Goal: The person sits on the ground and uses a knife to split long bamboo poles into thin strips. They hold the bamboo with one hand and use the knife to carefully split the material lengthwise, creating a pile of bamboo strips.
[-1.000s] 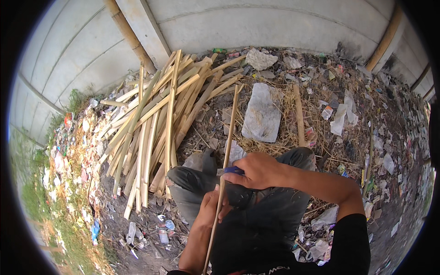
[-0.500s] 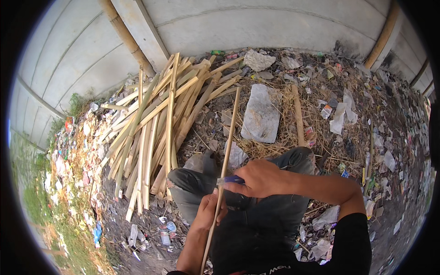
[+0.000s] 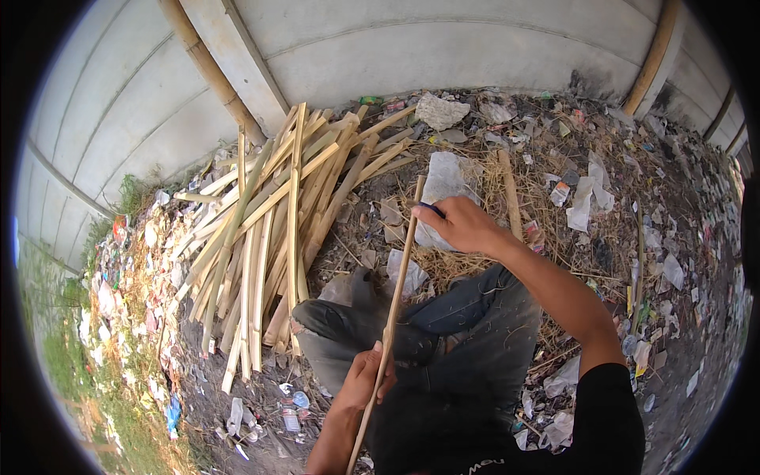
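Observation:
A long, narrow bamboo strip slants up over my crossed legs, its far end above the pale stone slab. My left hand is closed around its lower part, near my lap. Near the strip's far end, my right hand grips a knife by its dark blue handle. The blade is mostly hidden; it appears to lie against the strip. To the left, many split bamboo strips lie in a loose, crisscrossed pile.
A pale stone slab lies on the ground ahead of my legs, with a bamboo piece beside it. Litter and dry straw cover much of the ground. A grey panel wall with bamboo poles stands behind.
My right hand with the knife has moved up and away along the strip, from close to my left hand to near the far end. My left hand keeps its hold, slightly lower.

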`<action>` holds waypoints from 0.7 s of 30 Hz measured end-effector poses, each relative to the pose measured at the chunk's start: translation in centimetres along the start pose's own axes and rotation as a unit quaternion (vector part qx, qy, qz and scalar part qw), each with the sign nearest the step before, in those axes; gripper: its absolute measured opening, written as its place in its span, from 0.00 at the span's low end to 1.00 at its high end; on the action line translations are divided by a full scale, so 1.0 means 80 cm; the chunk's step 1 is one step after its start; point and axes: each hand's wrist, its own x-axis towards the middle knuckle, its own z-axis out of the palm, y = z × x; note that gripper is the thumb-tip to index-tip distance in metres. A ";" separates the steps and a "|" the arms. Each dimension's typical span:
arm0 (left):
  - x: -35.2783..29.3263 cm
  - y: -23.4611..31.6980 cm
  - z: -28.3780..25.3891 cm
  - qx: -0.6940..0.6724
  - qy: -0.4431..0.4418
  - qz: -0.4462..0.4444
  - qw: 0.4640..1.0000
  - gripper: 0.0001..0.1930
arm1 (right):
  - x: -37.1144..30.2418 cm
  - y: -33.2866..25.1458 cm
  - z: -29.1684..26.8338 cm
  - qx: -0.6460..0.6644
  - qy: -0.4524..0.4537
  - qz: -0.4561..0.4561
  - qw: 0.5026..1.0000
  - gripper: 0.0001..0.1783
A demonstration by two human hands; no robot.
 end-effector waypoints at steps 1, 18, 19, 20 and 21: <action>-0.006 0.001 0.005 0.024 0.002 -0.023 0.999 0.30 | 0.018 0.031 -0.018 0.024 0.015 0.056 0.998 0.40; -0.006 0.017 0.003 0.119 0.071 0.001 0.990 0.29 | -0.079 -0.070 0.070 0.207 -0.048 -0.062 0.975 0.30; -0.005 0.017 0.002 0.123 0.081 0.005 0.989 0.29 | -0.090 -0.076 0.071 0.152 -0.070 -0.062 0.984 0.32; -0.003 0.017 0.001 0.132 0.090 0.012 0.987 0.30 | -0.101 -0.083 0.065 0.093 -0.092 -0.062 0.990 0.34; -0.001 0.016 -0.001 0.140 0.099 0.020 0.985 0.30 | -0.108 -0.086 0.062 0.033 -0.113 -0.061 0.991 0.36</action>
